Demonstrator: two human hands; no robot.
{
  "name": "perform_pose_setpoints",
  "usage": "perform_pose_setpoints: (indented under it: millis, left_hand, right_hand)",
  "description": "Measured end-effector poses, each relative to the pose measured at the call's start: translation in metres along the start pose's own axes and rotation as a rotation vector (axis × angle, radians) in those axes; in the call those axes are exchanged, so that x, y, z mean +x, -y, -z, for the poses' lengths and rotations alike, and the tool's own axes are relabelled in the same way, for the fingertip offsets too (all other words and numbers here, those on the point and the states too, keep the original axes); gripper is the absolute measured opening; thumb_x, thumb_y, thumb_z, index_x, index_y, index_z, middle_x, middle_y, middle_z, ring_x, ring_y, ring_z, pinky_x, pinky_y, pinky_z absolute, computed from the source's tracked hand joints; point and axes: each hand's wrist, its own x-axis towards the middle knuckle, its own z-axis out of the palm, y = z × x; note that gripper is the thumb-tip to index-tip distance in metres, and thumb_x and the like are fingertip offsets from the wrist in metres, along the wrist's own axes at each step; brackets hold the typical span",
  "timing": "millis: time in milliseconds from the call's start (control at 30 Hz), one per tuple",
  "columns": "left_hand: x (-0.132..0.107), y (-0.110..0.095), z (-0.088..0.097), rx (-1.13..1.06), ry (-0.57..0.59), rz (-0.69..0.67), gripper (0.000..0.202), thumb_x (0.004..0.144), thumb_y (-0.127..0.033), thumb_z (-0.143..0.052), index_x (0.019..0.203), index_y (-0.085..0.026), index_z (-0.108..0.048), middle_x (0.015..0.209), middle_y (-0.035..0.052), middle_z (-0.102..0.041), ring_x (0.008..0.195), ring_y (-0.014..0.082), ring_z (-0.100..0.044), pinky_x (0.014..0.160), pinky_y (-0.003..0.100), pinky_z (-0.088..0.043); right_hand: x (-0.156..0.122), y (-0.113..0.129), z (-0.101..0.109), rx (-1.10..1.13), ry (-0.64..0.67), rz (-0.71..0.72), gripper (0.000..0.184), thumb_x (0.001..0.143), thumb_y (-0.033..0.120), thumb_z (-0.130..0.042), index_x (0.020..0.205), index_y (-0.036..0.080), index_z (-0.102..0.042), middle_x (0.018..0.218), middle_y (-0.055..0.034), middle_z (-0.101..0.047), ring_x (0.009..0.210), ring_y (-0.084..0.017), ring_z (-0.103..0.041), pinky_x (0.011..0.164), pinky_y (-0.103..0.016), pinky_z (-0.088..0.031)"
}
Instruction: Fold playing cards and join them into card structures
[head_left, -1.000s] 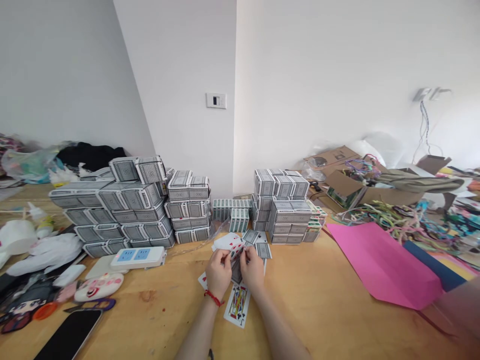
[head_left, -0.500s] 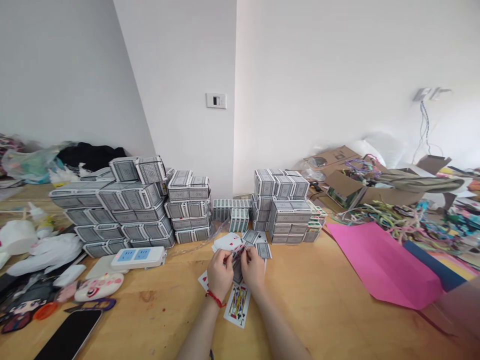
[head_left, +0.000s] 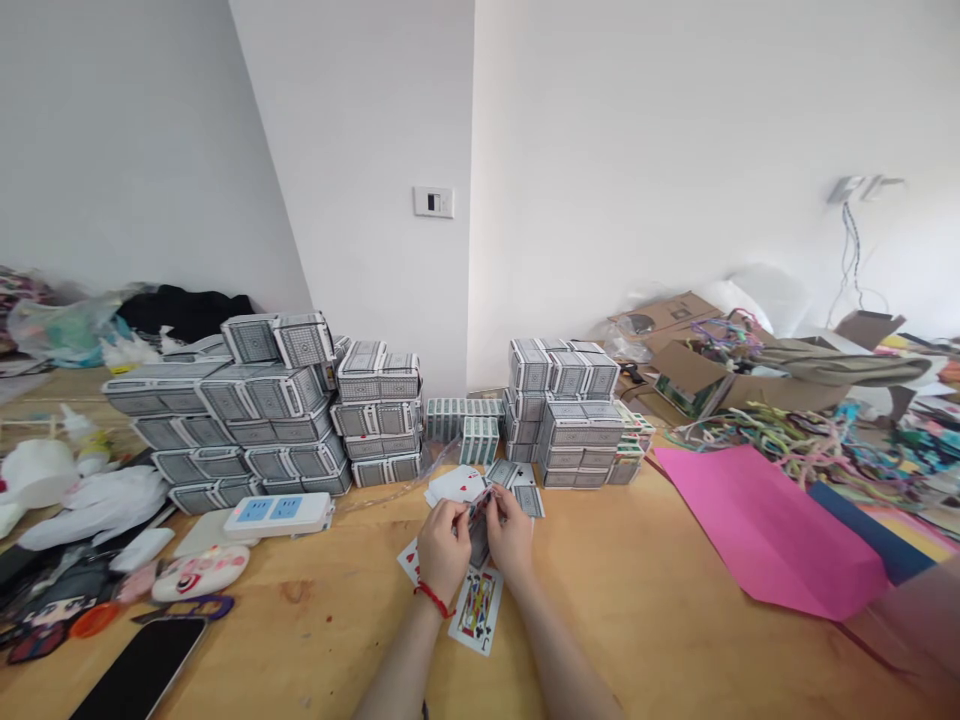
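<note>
Where the wooden table (head_left: 675, 600) begins at the far left, soft white toys (head_left: 90, 505), a phone (head_left: 139, 670) lying face up and a white power strip (head_left: 277, 515) are laid out flat, within reach but clear of the middle. Behind them, boxed card packs (head_left: 255, 420) are stacked in rows against the wall, so that the front of the table is kept for handling.

At the centre, a small bundle of playing cards (head_left: 480, 505) is held just above the table between both hands. The left hand (head_left: 442, 550), with a red cord at its wrist, is curled round the bundle's left edge, the fingers bent and closed on it. The right hand (head_left: 510, 535) is closed on the other edge, thumb and fingertips pinching near the top, seemingly so that single cards can be worked loose. A face card (head_left: 476, 610) lies face up on the table just under the hands, and a few loose cards (head_left: 517, 480) lie beyond them.

Further right, a second stack of packs (head_left: 570, 420) is set near the wall. A pink sheet of paper (head_left: 765, 530) is spread flat, with an open cardboard box (head_left: 712, 370) and tangled coloured cords (head_left: 787, 430) behind it. The room is closed in by plain white walls, with a light switch (head_left: 433, 202) on the corner.
</note>
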Motion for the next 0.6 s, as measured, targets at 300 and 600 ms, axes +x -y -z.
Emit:
perform_pose_setpoints:
  millis: [300, 600]
  left_hand:
    - [-0.0038, 0.0001, -0.0034, 0.045, 0.029, -0.061, 0.010, 0.076, -0.018, -0.042, 0.069, -0.020, -0.050, 0.067, 0.0023, -0.055, 0.067, 0.0167, -0.055, 0.062, 0.027, -0.042]
    - [-0.0039, -0.0019, -0.0012, 0.072, 0.002, -0.092, 0.012, 0.077, -0.018, -0.042, 0.069, -0.020, -0.051, 0.067, 0.0026, -0.055, 0.067, 0.0154, -0.054, 0.063, 0.026, -0.042]
  right_hand:
    - [0.0001, -0.0009, 0.0011, -0.105, -0.022, -0.045, 0.024, 0.077, 0.032, -0.038, 0.079, 0.018, -0.058, 0.064, -0.0026, -0.064, 0.055, -0.015, -0.057, 0.052, -0.022, -0.039]
    - [0.0002, 0.0048, 0.0032, -0.140, -0.018, 0.004, 0.025, 0.079, 0.032, -0.036, 0.080, 0.018, -0.056, 0.064, -0.0035, -0.063, 0.056, -0.015, -0.057, 0.053, -0.022, -0.039]
